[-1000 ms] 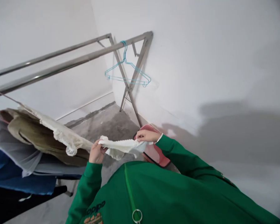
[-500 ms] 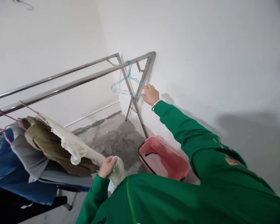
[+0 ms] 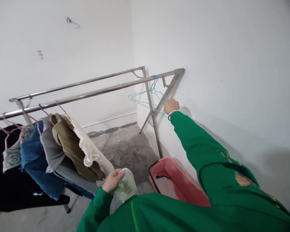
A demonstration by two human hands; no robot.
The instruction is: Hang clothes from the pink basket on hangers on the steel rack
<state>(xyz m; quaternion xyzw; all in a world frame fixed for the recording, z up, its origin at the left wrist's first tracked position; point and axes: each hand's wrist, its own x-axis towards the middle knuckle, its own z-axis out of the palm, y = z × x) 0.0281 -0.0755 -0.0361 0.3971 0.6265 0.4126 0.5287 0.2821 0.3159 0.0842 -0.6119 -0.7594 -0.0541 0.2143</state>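
Observation:
My left hand [image 3: 113,180] is closed on a pale, thin garment [image 3: 127,187] with a faint print, bunched low in front of me; its exact kind I cannot make out. Farther off, my right hand [image 3: 171,105], with a bangle at the wrist, has its fingers closed around the right end of the light-blue wire hangers [image 3: 153,83]. Two of these hangers appear to hang by their hooks from the front rail [image 3: 94,94] of a metal drying rack. A cream lace-edged garment [image 3: 93,146] hangs close to my left hand.
Left along the rail hang an olive garment [image 3: 67,141], a grey one [image 3: 50,145], a blue one [image 3: 33,151] and a black one [image 3: 12,190]. A pink basket [image 3: 183,187] stands on the concrete floor by the right wall, near the rack's crossed legs [image 3: 156,132].
The view has swung left, bringing more hanging clothes into sight. My right hand has closed more fully around the hangers, which have turned slightly. The left hand still grips the pale garment.

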